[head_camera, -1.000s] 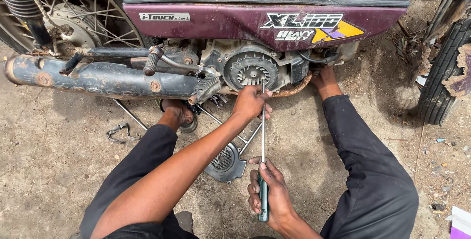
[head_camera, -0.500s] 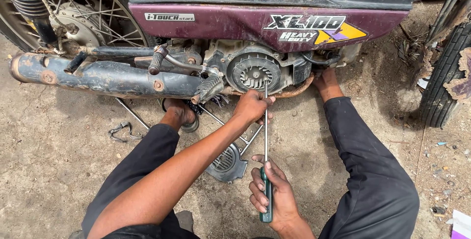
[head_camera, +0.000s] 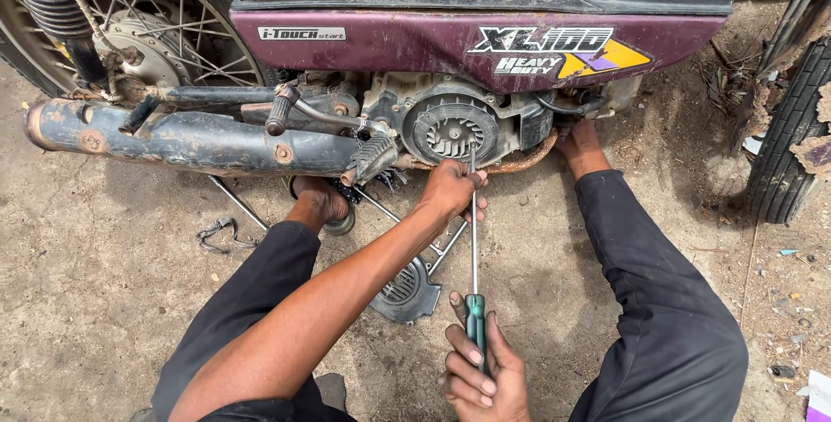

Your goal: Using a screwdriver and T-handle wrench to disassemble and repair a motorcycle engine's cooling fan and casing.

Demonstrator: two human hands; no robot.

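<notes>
Maroon moped (head_camera: 467,45) fills the top of the view, parked on bare dirt ground (head_camera: 95,301), with its rusty exhaust pipe (head_camera: 190,138) running along the left and the round finned engine fan (head_camera: 452,130) exposed at the middle. The person sits facing it, legs in dark trousers spread to either side. A dark fan cover (head_camera: 407,290) lies on the ground between the knees, off the engine. The left hand (head_camera: 452,188) reaches forward and pinches the upper shaft of a long screwdriver (head_camera: 473,240) just below the fan, steadying it. The right hand (head_camera: 483,370) is clenched around the green handle low in the view. Compared with a second ago, the view has drawn closer and the screwdriver tip has risen from below the housing to the fan's lower edge, so the tool now looks lined up on a fastener there.
</notes>
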